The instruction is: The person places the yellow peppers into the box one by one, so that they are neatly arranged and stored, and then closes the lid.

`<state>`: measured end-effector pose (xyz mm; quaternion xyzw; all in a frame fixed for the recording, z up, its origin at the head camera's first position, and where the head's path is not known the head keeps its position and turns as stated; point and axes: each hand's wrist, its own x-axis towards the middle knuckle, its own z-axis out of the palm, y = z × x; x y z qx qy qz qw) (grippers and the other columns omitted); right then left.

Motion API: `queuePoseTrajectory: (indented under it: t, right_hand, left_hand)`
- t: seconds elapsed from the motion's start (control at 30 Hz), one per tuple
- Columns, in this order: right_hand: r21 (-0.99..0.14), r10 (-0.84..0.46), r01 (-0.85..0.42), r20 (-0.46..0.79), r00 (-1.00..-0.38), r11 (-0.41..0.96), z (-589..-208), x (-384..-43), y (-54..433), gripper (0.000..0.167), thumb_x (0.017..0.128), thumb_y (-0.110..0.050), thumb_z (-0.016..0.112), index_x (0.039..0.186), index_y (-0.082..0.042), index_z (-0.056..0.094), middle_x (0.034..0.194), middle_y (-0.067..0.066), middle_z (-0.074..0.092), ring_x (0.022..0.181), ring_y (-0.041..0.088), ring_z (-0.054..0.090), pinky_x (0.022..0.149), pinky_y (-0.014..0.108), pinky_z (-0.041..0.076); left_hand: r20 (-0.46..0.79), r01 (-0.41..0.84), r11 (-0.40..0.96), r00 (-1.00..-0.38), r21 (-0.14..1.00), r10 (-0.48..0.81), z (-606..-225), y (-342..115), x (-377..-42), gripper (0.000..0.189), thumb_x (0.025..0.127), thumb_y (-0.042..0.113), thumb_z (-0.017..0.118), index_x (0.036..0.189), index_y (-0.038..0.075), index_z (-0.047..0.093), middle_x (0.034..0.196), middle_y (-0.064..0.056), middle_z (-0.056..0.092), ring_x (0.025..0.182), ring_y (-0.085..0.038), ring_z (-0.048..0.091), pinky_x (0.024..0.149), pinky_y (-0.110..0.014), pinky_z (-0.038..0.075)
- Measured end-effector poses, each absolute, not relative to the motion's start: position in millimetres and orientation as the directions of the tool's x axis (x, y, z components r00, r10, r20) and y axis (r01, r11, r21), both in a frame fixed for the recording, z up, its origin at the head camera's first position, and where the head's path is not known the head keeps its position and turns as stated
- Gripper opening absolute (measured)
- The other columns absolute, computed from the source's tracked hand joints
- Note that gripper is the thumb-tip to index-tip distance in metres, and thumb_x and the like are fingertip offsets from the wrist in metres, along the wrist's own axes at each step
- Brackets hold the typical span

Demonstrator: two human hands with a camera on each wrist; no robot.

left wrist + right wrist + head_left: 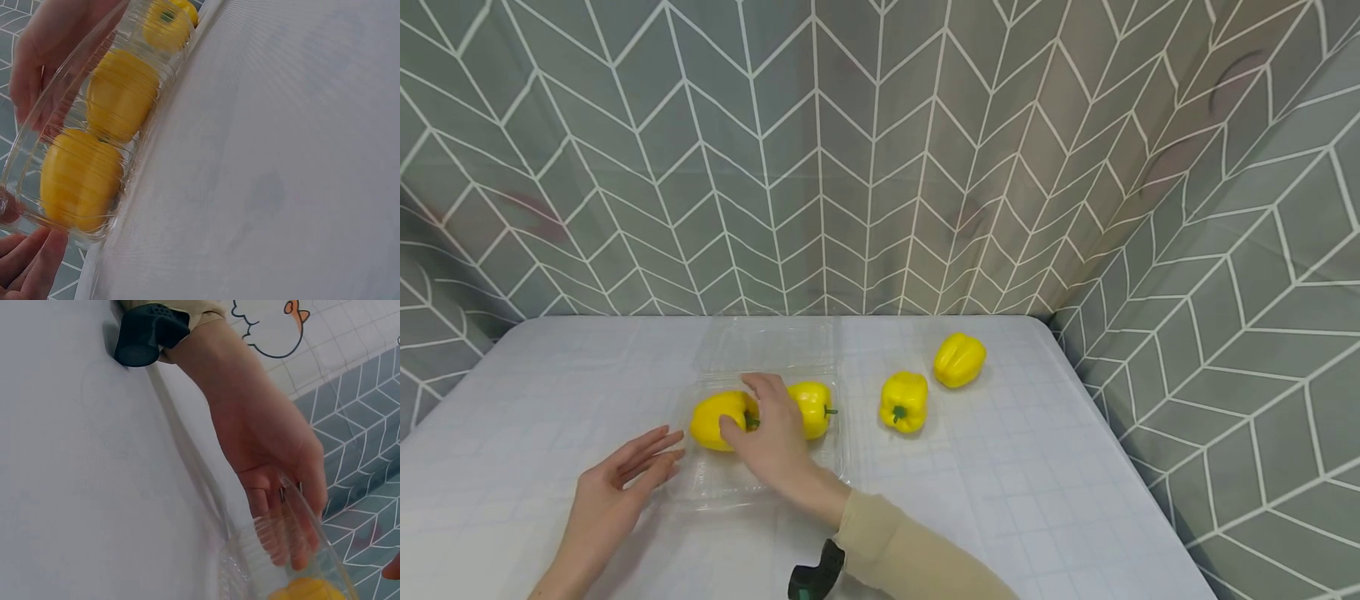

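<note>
On the table lies an unfolded clear plastic clamshell container (715, 486). Inside it are a left yellow bell pepper (711, 421) and a right yellow bell pepper (814, 407). My right hand (778, 437) hovers over the container, thumb and fingers spread about the stem end of the left pepper. At least one fingertip seems to touch that pepper. My left hand (617, 487) is beside the container's left edge with straight fingers. In the right wrist view, the left hand (272, 450) has its fingers beside the clear wall; contact there is unclear.
Two more yellow bell peppers lie right of the container: a nearer pepper (904, 402) and a farther pepper (959, 361). The container's lid (767, 343) lies folded back at the rear. A patterned curtain (850, 167) stands behind the white-covered table (1037, 500).
</note>
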<state>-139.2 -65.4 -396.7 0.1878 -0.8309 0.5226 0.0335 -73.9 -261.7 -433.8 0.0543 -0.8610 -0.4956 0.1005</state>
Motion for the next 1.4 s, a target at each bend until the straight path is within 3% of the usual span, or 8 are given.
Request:
queuePoseTrajectory:
  t: [0.3,0.57,0.67,0.9,1.17,1.4]
  right_hand:
    - [-0.918,-0.380,-0.303,0.193,-0.905,0.255,-389.2,-138.8,-42.0,0.051,0.090,-0.023,0.073,0.138,-0.013,0.057,0.134,-0.004,0.059,0.123,0.016,0.057,0.107,0.031,0.048]
    - [-0.931,-0.470,-0.319,0.205,-0.858,0.177,-386.2,-135.6,-25.6,0.050,0.091,-0.022,0.074,0.137,-0.014,0.057,0.134,-0.004,0.060,0.125,0.019,0.058,0.109,0.029,0.046]
    - [-0.927,-0.465,-0.333,0.222,-0.857,0.172,-384.6,-134.7,-18.2,0.049,0.091,-0.022,0.073,0.136,-0.014,0.058,0.134,-0.004,0.060,0.126,0.021,0.056,0.110,0.030,0.045]
    - [-0.881,-0.382,-0.422,0.322,-0.866,0.212,-383.4,-132.1,4.1,0.047,0.090,-0.020,0.075,0.134,-0.016,0.059,0.133,-0.004,0.061,0.124,0.018,0.057,0.109,0.029,0.046]
    - [-0.885,-0.296,-0.421,0.356,-0.886,0.198,-386.4,-134.7,29.4,0.048,0.090,-0.020,0.075,0.135,-0.021,0.058,0.135,-0.004,0.059,0.126,0.023,0.054,0.110,0.047,0.043]
    - [-0.882,-0.238,-0.428,0.380,-0.894,0.197,-393.1,-139.8,48.0,0.046,0.090,-0.019,0.075,0.134,-0.020,0.059,0.132,-0.005,0.060,0.126,0.028,0.053,0.112,0.048,0.041]
  left_hand:
    - [0.071,-0.048,0.519,-0.976,0.853,-0.206,-433.1,-262.8,-74.4,0.052,0.099,0.028,0.065,0.144,0.005,0.051,0.126,0.006,0.069,0.094,0.014,0.063,0.074,-0.008,0.054]
    - [0.076,-0.060,0.554,-0.973,0.830,-0.219,-432.9,-261.6,-75.0,0.052,0.099,0.030,0.064,0.143,0.006,0.052,0.130,-0.010,0.067,0.092,0.021,0.057,0.074,-0.008,0.054]
    - [0.085,-0.049,0.554,-0.973,0.831,-0.214,-433.1,-261.7,-75.4,0.051,0.099,0.031,0.063,0.143,0.005,0.053,0.130,-0.009,0.068,0.092,0.021,0.057,0.074,-0.008,0.054]
    - [0.092,-0.025,0.525,-0.976,0.851,-0.196,-433.3,-263.0,-73.4,0.053,0.099,0.028,0.065,0.143,0.003,0.052,0.125,0.008,0.070,0.095,0.017,0.060,0.074,-0.008,0.054]
    - [0.089,-0.041,0.555,-0.975,0.831,-0.205,-431.2,-261.5,-74.1,0.053,0.099,0.032,0.064,0.144,0.006,0.052,0.127,0.002,0.070,0.093,0.022,0.056,0.073,-0.006,0.053]
    - [0.102,-0.033,0.560,-0.973,0.828,-0.208,-433.1,-262.1,-73.9,0.053,0.099,0.032,0.065,0.143,0.006,0.053,0.126,0.004,0.070,0.092,0.023,0.056,0.073,-0.005,0.052]
